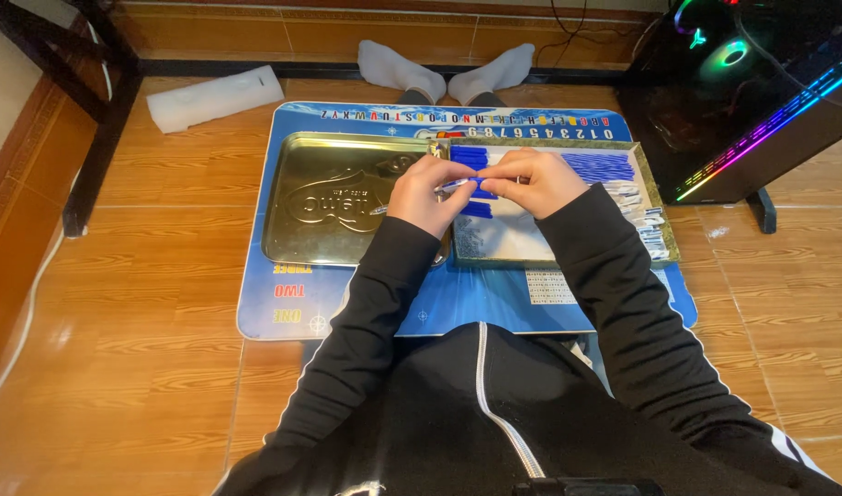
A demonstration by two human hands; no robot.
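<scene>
While I am watching from the head camera, my left hand (424, 193) and right hand (528, 182) are meeting over the seam between two tins, both pinching a slim pen (412, 198) whose silver tip is pointing left. It looks as if the fingers are fitting a blue part onto it, though the knuckles are hiding the joint. A slip could be sending the pen rolling into the empty gold tray (343, 197), or a sleeve could be sweeping the stacked pieces (they are lying loose). Sitting on the blue mat (457, 303), the right-hand tin (664, 239) is holding blue refills (597, 166) in rows and a pile of white-and-blue caps (643, 216) along its right edge.
</scene>
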